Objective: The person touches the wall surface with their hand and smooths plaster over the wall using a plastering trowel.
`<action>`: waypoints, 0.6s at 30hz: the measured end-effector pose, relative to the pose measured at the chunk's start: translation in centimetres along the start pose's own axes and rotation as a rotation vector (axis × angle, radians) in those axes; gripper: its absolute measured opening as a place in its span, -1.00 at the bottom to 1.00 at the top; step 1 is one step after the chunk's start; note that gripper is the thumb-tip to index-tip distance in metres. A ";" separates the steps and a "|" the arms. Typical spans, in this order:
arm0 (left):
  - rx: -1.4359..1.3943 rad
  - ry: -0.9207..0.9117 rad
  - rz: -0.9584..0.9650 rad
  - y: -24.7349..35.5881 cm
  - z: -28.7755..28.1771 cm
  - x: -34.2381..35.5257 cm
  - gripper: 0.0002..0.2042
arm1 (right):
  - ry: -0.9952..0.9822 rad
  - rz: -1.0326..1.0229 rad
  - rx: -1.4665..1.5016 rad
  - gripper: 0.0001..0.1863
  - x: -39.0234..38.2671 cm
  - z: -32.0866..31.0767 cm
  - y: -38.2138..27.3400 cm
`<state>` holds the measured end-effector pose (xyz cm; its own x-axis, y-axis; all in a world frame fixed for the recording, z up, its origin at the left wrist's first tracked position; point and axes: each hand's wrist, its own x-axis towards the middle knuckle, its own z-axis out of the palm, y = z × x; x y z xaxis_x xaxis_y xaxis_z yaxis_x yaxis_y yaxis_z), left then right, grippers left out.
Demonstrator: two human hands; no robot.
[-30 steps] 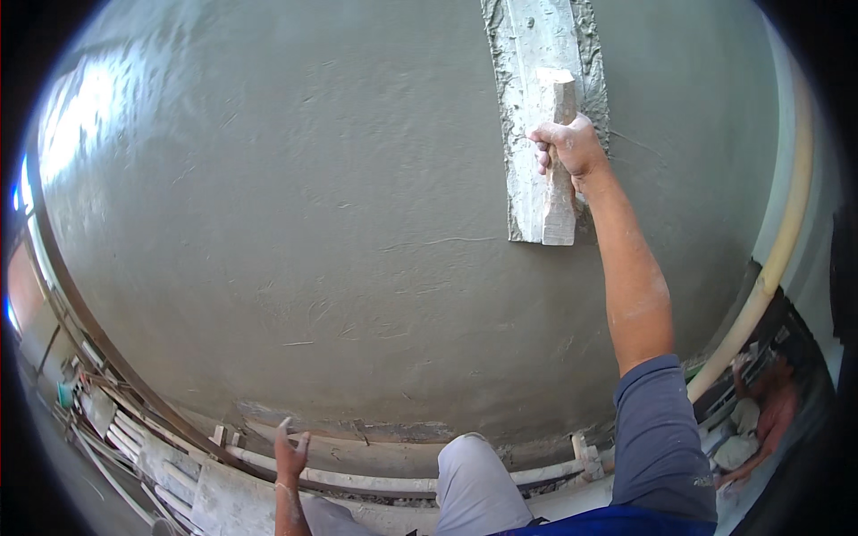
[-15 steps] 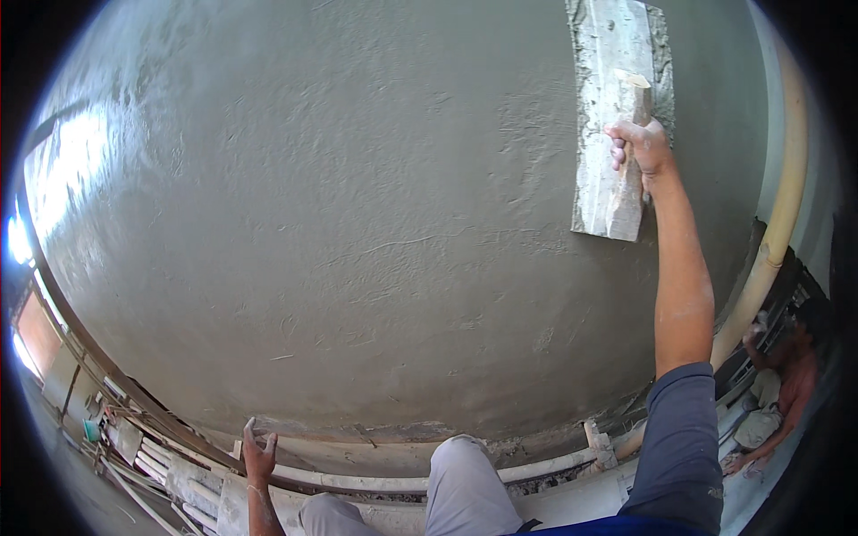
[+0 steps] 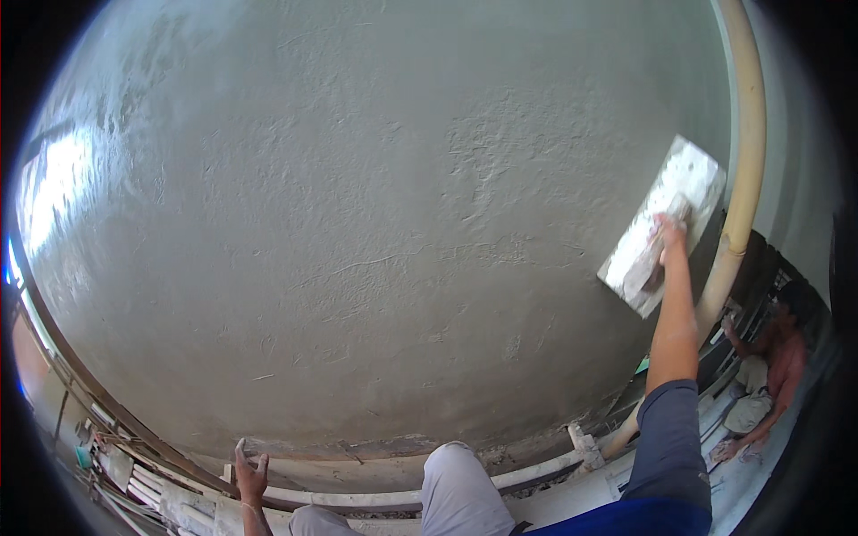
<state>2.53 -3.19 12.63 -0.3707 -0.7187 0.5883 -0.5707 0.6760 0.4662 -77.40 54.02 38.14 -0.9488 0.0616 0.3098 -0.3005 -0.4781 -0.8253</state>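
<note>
My right hand [image 3: 672, 239] is wrapped round the handle of a rectangular plastering float [image 3: 702, 171]. Pale plaster coats the float, which leans to the right against the wet grey plastered wall [image 3: 375, 196], close to the wall's right edge. Low on the left, my left hand [image 3: 252, 478] is raised near the foot of the wall. Its thumb and forefinger stand apart with nothing seen between them; the other fingers are partly hidden.
A bamboo pole [image 3: 749, 134] runs up just right of the float. Along the wall's foot lies a pale pole [image 3: 384, 500] in front of my knees. Another person [image 3: 776, 371] crouches at lower right. A long dark beam [image 3: 98, 393] borders the left side.
The float has come down and to the right, turning from nearly upright to a slant. My right arm moved with it. My left hand stays nearly in place, and the view has shifted slightly.
</note>
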 end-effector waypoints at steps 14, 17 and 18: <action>-0.113 -0.063 -0.108 4.4 -3.8 0.6 -0.34 | -0.508 -0.054 0.136 -0.86 -16.8 17.7 0.0; -0.097 -0.043 -0.087 4.2 -3.8 0.6 -0.34 | -0.639 -0.108 0.108 -0.84 -16.0 22.5 -0.9; -0.094 -0.046 -0.088 4.1 -3.8 0.6 -0.34 | -0.592 -0.123 0.049 -0.85 -16.5 23.7 -1.8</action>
<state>2.80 -0.23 17.41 -0.3568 -0.7809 0.5128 -0.5317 0.6211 0.5758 -58.89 33.08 45.75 -0.6876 -0.3722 0.6234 -0.3864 -0.5393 -0.7482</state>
